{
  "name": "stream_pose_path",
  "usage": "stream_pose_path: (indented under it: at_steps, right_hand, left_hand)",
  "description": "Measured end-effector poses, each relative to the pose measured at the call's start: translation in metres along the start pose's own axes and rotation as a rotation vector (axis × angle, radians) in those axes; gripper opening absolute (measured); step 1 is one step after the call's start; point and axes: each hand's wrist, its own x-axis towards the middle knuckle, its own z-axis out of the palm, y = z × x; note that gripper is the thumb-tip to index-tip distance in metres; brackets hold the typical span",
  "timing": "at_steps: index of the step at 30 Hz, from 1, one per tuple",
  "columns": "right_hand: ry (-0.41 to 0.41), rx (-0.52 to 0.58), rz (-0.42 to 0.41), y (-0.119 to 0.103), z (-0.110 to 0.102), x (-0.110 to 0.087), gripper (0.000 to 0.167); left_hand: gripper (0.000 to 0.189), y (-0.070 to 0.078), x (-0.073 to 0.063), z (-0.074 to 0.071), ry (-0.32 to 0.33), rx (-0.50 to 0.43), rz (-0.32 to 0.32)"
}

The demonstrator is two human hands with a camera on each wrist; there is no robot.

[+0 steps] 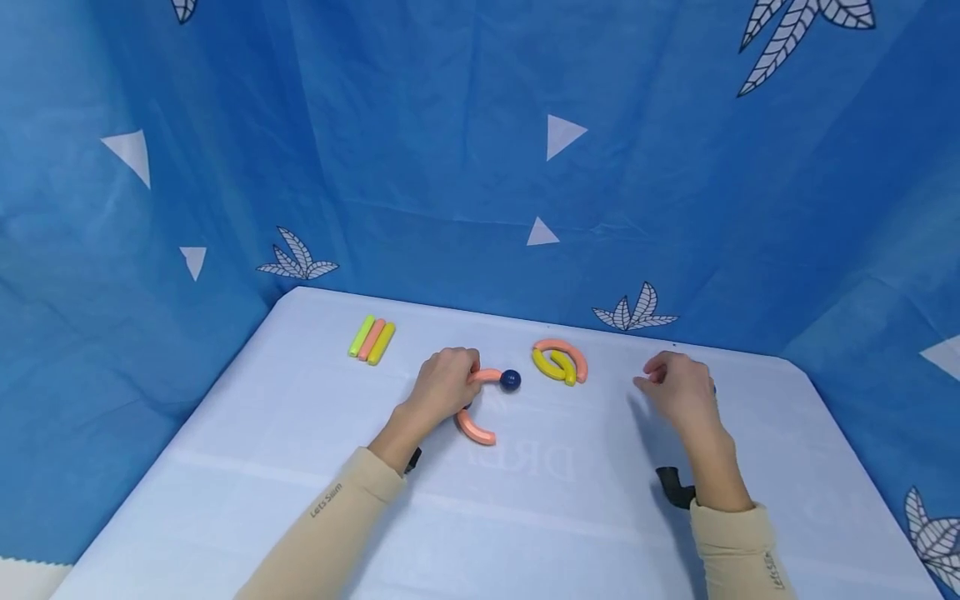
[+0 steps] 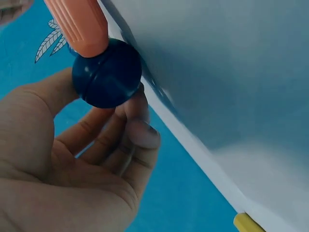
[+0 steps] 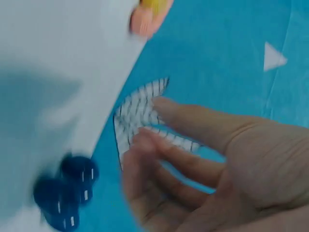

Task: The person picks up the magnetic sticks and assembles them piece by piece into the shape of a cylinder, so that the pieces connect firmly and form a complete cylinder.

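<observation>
My left hand (image 1: 446,379) pinches a dark blue ball (image 2: 107,73) between thumb and fingers. A salmon stick (image 2: 82,26) meets that ball in the left wrist view. Seen from the head, a curved salmon stick (image 1: 486,376) runs from the left fingers to another dark blue ball (image 1: 510,381). Below the hand, a second curved salmon stick (image 1: 476,430) reaches toward the right. My right hand (image 1: 681,387) hovers above the table with thumb and fingers loosely bent and nothing between them. Several dark blue balls (image 3: 79,169) sit near it, blurred in the right wrist view.
Three straight sticks, green (image 1: 362,336), salmon (image 1: 372,340) and yellow (image 1: 382,344), lie side by side at the back left. Curved pieces, one salmon (image 1: 566,348) and two yellow (image 1: 548,367), lie at the back middle. A blue curtain (image 1: 465,167) hangs behind the white table (image 1: 555,533).
</observation>
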Motion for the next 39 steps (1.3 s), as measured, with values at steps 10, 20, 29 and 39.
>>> stream_pose_path:
  at_steps: [10, 20, 29, 39]
  right_hand:
    - [-0.172, -0.222, 0.224, 0.033, -0.027, 0.002, 0.044]
    - [-0.224, -0.162, 0.164, 0.035, -0.016, 0.003, 0.042]
    - [-0.365, -0.041, 0.018, -0.005, -0.005, -0.005, 0.033]
    - [-0.415, 0.131, -0.323, -0.069, 0.045, -0.029, 0.022]
  left_hand:
    - [0.008, -0.002, 0.003, -0.003, 0.03, 0.009, -0.037]
    - [0.009, -0.002, 0.002, -0.004, 0.021, 0.002, -0.077]
    - [0.011, -0.004, 0.001, -0.004, 0.023, -0.008, -0.076]
    - [0.01, -0.005, 0.004, -0.001, 0.018, -0.003, -0.058]
